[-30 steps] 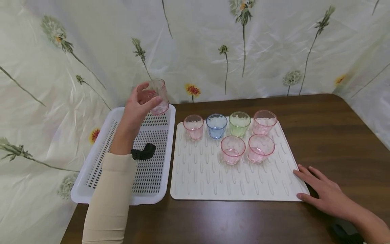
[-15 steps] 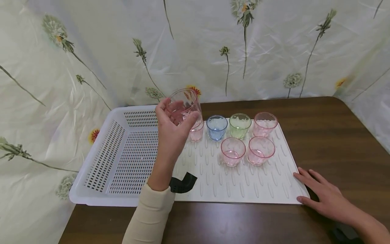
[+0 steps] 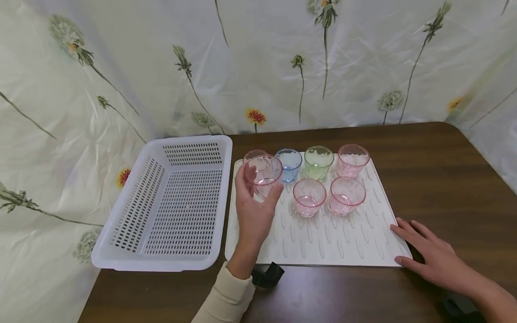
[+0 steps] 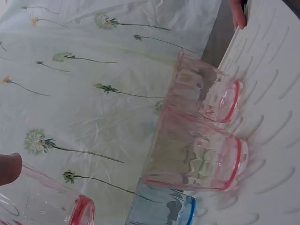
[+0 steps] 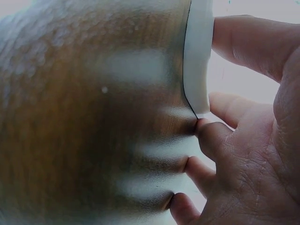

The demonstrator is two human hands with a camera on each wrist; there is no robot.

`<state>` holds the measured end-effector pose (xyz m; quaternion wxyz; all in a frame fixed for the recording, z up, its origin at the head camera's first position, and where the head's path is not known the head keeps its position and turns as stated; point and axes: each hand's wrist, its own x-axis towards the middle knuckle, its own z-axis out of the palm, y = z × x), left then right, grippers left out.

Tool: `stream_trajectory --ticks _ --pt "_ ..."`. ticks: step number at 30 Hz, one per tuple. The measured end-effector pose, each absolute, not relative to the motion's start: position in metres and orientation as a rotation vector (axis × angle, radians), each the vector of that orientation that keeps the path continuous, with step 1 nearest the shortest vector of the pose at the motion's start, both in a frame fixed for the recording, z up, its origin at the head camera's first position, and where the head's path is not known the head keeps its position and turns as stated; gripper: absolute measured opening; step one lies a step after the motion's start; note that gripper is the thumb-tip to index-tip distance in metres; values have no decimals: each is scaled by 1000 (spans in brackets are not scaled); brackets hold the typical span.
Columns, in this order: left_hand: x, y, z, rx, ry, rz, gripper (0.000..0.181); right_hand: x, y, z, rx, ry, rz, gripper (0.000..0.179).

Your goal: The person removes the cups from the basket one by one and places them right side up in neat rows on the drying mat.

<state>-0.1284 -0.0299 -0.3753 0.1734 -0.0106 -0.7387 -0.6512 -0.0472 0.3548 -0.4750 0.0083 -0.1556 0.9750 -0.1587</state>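
Note:
My left hand (image 3: 254, 220) grips a clear pink glass (image 3: 267, 172), thumb on one side and fingers on the other. It holds the glass upright over the left part of a white ribbed drying mat (image 3: 295, 246). In the left wrist view the held glass (image 4: 47, 201) is raised above the mat's surface. Behind it, a pink glass (image 3: 253, 154) is mostly hidden. A blue glass (image 3: 289, 167), a green glass (image 3: 318, 164) and a pink glass (image 3: 352, 162) continue that back row. Two pink glasses (image 3: 308, 199) stand in front. My right hand (image 3: 430, 253) rests with spread fingers at the mat's right front corner.
A white perforated plastic basket (image 3: 225, 215) stands left of the mat on the dark wooden table (image 3: 428, 175). A flowered curtain (image 3: 355, 67) closes off the back and left side. Dark straps sit at both wrists.
My left hand has carried the pink glass from above the basket rightward, then down and nearer over the mat's left part. My right hand has stayed at the mat's corner.

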Motion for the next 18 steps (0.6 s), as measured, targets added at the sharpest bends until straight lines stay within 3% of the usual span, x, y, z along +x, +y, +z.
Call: stream_trajectory --ticks 18 --pt "-134 -41 -404 24 -2340 -1782 77 -50 355 -473 -461 3000 -497 81"
